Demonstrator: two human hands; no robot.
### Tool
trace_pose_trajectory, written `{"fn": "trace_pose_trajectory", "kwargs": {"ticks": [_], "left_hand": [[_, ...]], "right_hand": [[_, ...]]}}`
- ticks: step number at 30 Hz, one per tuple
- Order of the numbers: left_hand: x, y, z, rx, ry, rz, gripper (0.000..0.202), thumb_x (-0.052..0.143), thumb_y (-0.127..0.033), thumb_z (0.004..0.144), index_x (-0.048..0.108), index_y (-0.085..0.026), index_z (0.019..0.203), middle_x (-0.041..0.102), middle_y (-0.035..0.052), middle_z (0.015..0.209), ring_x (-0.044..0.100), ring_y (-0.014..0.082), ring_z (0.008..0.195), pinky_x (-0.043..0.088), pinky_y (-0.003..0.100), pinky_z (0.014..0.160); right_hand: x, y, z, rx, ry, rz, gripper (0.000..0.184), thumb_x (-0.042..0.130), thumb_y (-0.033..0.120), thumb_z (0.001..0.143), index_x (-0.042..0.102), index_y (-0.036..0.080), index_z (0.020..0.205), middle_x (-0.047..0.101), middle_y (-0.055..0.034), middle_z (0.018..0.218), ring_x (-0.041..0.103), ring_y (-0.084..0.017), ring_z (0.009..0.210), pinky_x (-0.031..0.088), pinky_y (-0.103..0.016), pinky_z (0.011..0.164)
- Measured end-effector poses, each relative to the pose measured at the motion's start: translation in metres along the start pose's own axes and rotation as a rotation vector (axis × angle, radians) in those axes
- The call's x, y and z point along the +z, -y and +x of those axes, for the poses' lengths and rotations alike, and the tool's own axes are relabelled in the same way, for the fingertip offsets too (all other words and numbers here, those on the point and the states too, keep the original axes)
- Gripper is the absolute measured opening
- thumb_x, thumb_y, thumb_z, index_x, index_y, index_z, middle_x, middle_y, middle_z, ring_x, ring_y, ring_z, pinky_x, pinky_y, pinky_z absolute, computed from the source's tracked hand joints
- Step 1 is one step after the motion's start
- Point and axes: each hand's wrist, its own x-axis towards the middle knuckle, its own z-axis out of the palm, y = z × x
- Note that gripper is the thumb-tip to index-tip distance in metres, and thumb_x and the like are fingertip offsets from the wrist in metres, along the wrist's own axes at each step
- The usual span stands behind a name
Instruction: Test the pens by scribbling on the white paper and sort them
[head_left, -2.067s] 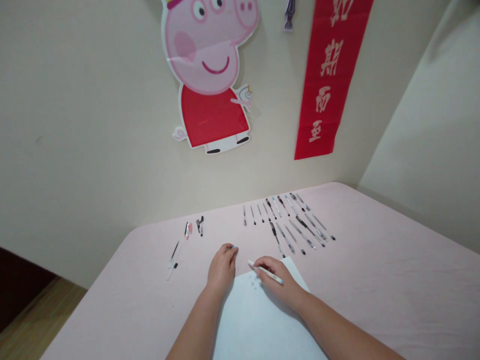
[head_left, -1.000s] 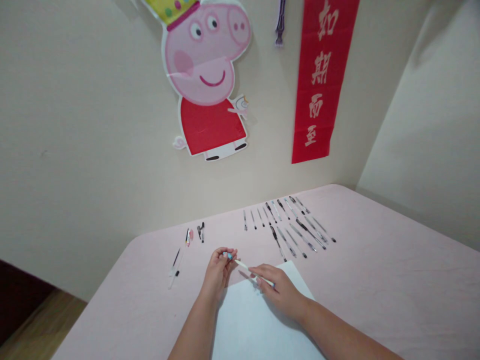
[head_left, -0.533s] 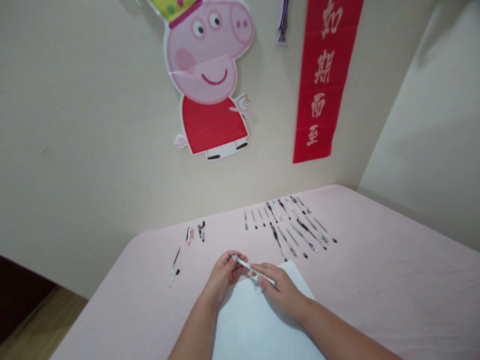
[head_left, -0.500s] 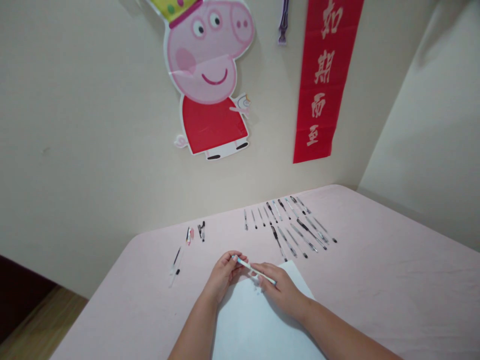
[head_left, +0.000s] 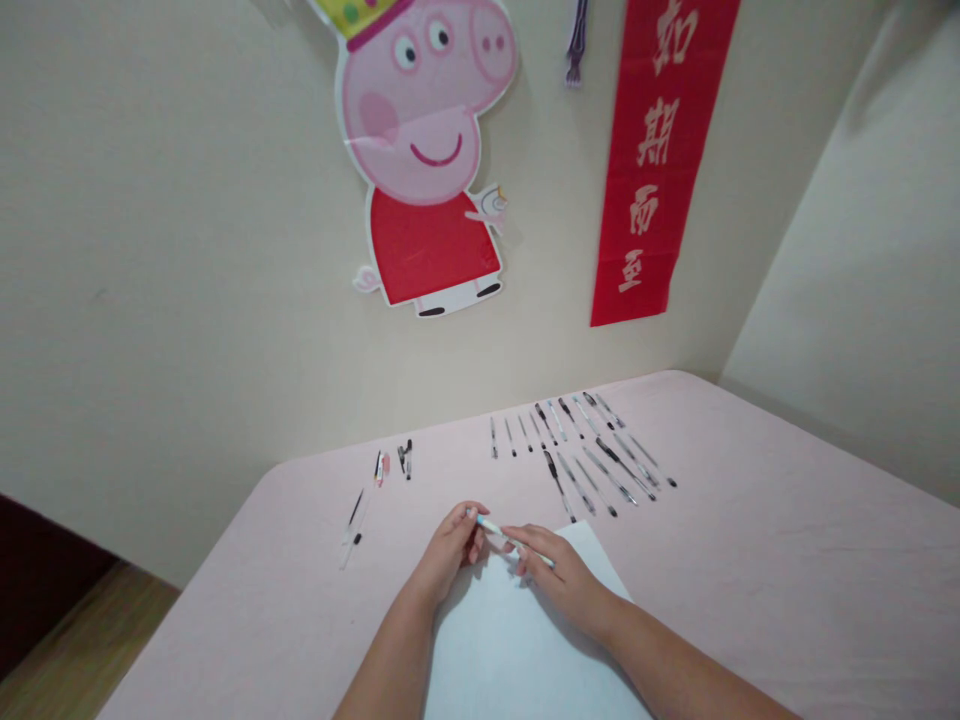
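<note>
Between my two hands is a slim white pen (head_left: pixel 492 527) with a light blue part near its left end, held above the white paper (head_left: pixel 525 650). My left hand (head_left: pixel 450 543) pinches the blue end between thumb and fingers. My right hand (head_left: pixel 553 570) is closed around the other end, and the pen's pale tip shows past its fingers. Part of the barrel is hidden by the right fingers. The paper lies flat on the pink-covered table, under both forearms.
Several pens (head_left: pixel 604 470) lie in two slanted rows on the pink table (head_left: pixel 750 560), back right. At left lie loose pen parts (head_left: pixel 355 520), small red and white pieces (head_left: pixel 381 468) and black caps (head_left: pixel 406 458). A wall with a pig cutout (head_left: pixel 435 240) and red banner (head_left: pixel 645 200) borders the back.
The view has shifted slightly. My right fingers now cover more of the pen, and my left hand's grip on the blue end has turned a little. Both hands stay over the paper.
</note>
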Motion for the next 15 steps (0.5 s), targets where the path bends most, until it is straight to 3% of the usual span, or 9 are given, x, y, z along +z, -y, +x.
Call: {"fn": "trace_pose_trajectory", "kwargs": {"ticks": [10, 15], "left_hand": [[0.0011, -0.0015, 0.0008, -0.012, -0.02, -0.013, 0.036, 0.059, -0.053, 0.08, 0.053, -0.018, 0.089, 0.048, -0.0076, 0.053, 0.034, 0.0046, 0.041, 0.02, 0.018, 0.044], [0.0011, 0.0002, 0.0008, -0.007, -0.074, -0.03, 0.036, 0.06, -0.053, 0.079, 0.053, -0.019, 0.089, 0.048, -0.0081, 0.053, 0.034, 0.0042, 0.041, 0.021, 0.018, 0.044]], "right_hand": [[0.0002, 0.0001, 0.0005, 0.063, 0.033, 0.048, 0.041, 0.038, 0.042, 0.095, 0.061, 0.02, 0.121, 0.065, -0.0106, 0.099, 0.062, -0.017, 0.078, 0.053, -0.033, 0.072], [0.0014, -0.0023, 0.002, 0.079, 0.005, -0.002, 0.036, 0.045, 0.036, 0.092, 0.062, 0.02, 0.12, 0.065, -0.012, 0.108, 0.06, -0.023, 0.099, 0.049, -0.039, 0.087]]}}
